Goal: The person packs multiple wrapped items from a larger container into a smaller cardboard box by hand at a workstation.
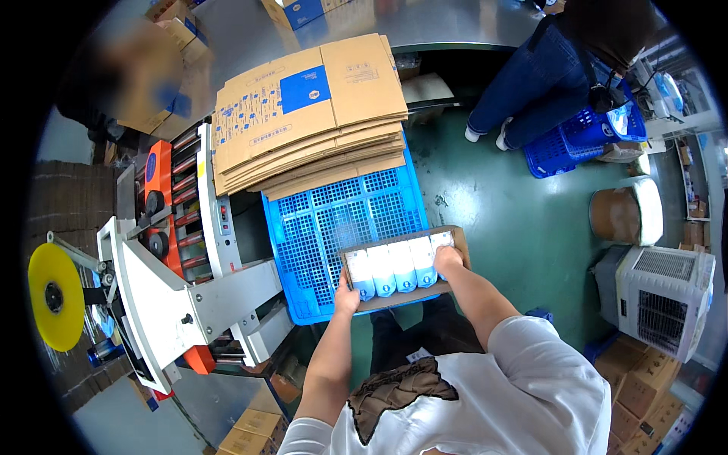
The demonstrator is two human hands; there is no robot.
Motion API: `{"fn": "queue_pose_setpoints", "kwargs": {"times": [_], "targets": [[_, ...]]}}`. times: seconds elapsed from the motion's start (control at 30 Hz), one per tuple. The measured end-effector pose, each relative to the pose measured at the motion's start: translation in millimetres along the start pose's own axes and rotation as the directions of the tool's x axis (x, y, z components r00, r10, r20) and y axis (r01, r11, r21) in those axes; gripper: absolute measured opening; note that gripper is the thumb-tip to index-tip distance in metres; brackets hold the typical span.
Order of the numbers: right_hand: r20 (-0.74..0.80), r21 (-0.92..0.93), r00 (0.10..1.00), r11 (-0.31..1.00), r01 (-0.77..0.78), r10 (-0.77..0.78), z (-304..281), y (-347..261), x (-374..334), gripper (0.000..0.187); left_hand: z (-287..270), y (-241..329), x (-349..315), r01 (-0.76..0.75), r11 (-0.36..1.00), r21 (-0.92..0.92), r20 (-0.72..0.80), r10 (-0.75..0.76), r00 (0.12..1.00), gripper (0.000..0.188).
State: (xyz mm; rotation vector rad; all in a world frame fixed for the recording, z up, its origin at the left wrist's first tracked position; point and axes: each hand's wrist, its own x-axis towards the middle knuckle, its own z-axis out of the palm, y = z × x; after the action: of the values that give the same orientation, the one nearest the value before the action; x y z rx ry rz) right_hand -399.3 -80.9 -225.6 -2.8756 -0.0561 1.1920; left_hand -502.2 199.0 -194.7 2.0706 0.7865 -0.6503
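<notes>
An open cardboard box [459, 241] is in front of me, above the near edge of a blue plastic crate [415, 189]. In it stands a row of several white and blue packs [404, 267]. My left hand [347, 297] grips the box's left end, thumb along the edge. At the right end my right hand [449, 262] is closed over the wall, its fingers against the last pack. The undersides of both grips are hidden. Beyond the box, a stack of flattened cartons [311, 114] lies on the far part of the crate.
To the left stands a carton-sealing machine [174, 296] with rollers and a yellow tape roll [54, 296]. A metal table [243, 38] runs along the back. Another person [531, 83] stands at the far right by blue baskets [561, 148]. An air cooler [652, 296] is at right.
</notes>
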Motion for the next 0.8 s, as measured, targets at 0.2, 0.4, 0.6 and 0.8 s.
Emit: {"fn": "queue_pose_setpoints", "kwargs": {"times": [0.2, 0.4, 0.6, 0.8], "targets": [[-0.139, -0.012, 0.980, 0.989, 0.145, -0.146, -24, 7, -40, 0.020, -6, 8, -11, -0.032, 0.999, 0.012, -0.056, 0.032, 0.998, 0.074], [-0.418, 0.323, 0.815, 0.773, 0.546, -0.401, -108, 19, -179, 0.021, 2, 82, -65, -0.553, 0.819, -0.155, -0.084, 0.547, 0.833, 0.056], [-0.648, 0.759, 0.733, 0.102, 0.643, 0.206, -76, 2, -247, 0.038, 21, 185, -144, -0.331, 0.483, -0.811, 0.119, 0.689, 0.715, 0.064], [-0.388, 0.763, 0.745, -0.264, 0.590, 0.543, -75, 29, -250, 0.046, 54, 239, -207, -0.731, 0.627, -0.271, -0.011, 0.757, 0.653, 0.062]]}}
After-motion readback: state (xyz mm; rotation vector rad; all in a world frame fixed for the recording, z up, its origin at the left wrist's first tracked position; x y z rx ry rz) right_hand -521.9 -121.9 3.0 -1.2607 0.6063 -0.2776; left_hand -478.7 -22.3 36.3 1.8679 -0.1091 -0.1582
